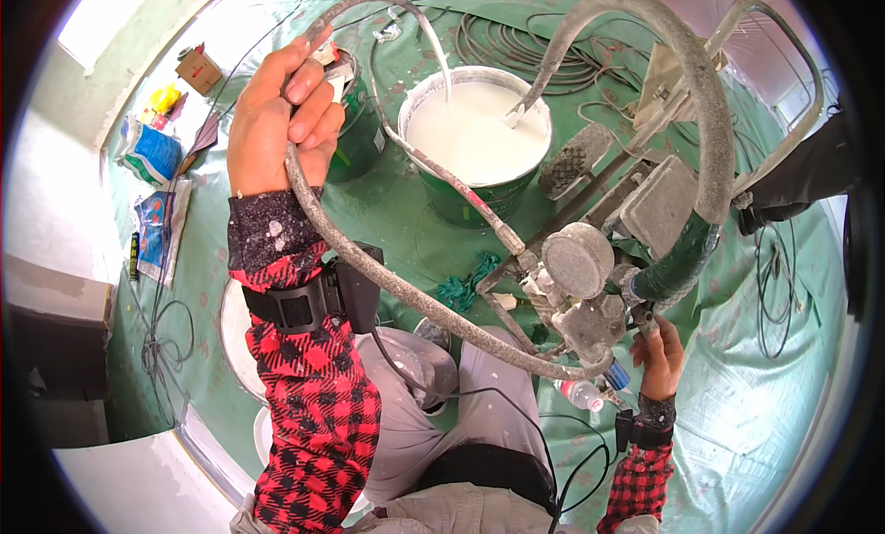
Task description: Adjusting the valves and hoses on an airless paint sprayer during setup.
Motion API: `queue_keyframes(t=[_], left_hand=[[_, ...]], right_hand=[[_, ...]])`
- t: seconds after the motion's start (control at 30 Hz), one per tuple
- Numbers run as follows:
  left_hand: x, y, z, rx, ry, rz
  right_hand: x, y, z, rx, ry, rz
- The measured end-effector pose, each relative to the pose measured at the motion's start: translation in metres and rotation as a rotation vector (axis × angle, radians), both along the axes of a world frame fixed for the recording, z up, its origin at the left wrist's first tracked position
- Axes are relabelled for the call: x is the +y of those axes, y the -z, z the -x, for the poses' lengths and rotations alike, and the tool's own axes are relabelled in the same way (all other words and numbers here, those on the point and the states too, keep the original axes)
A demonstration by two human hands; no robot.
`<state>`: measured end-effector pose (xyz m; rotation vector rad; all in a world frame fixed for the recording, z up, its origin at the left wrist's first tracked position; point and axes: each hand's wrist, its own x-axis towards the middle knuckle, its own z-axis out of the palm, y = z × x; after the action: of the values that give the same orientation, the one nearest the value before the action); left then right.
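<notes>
While the left hand [290,119] grips a thin hose [415,305], the right hand [658,354] is low at the pump [590,327]

Raised at the upper left, the left hand has its fingers curled around the thin hose. From the pump's underside, the thin hose bows up to this grip, then arches over toward a green bucket [475,202]. A pale strand hangs from it over the white liquid [479,142] there; whether that is hose or flow, I cannot tell. The right hand's fingers are drawn close together at the pump's lower right side; whether they grip a part, I cannot tell.

A thick hose [710,101] loops from the pump into the same bucket, its end in the liquid. Near the right hand, beneath the pump, lies a clear bottle [583,395]. Left of the pump, a green cloth [468,281] lies crumpled on the green floor sheet [396,230].
</notes>
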<state>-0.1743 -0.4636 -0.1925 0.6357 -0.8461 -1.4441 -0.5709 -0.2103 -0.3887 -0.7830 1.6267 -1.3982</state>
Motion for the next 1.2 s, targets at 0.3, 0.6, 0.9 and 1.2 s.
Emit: queue_keyframes(t=[0.3,0.6,0.9,1.2], left_hand=[[0.002,-0.004,0.007,-0.011,-0.077,-0.03],[0.001,-0.002,-0.001,-0.008,-0.016,-0.004],[-0.003,0.007,0.005,-0.029,0.015,-0.018],[-0.009,0.001,0.006,-0.116,0.022,0.121]], right_hand=[[-0.001,0.003,0.002,0.051,-0.002,0.006],[-0.001,0.001,0.001,0.081,-0.015,-0.032],[0.007,0.0,0.005,0.045,0.009,-0.096],[-0.004,-0.007,0.001,0.047,0.021,-0.144]])
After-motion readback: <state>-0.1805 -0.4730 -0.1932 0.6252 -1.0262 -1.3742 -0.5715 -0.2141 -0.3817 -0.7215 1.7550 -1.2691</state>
